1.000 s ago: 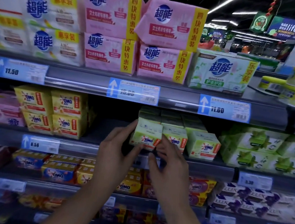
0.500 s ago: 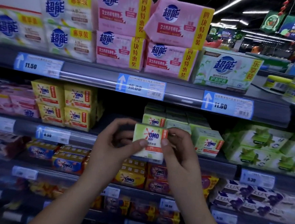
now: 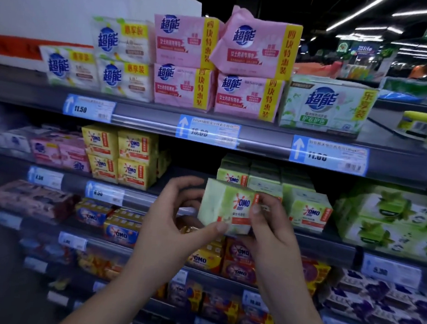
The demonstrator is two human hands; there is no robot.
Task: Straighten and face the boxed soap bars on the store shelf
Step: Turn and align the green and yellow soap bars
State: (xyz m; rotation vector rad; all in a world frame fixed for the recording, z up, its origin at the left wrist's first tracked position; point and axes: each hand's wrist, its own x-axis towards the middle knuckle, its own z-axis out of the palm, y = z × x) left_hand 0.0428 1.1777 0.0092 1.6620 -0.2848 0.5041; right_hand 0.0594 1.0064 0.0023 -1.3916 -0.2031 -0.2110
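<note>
Both hands have pulled the green soap box (image 3: pixel 225 207) off the shelf, left hand (image 3: pixel 174 225) and right hand (image 3: pixel 269 230) each keeping only a fingertip grip, so it could slip and drop.

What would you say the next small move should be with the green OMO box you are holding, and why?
Probably set the green OMO box back into the front gap left of the standing green box, logo outward. Both the left hand and right hand hold it off the shelf, turned slightly askew.
</note>
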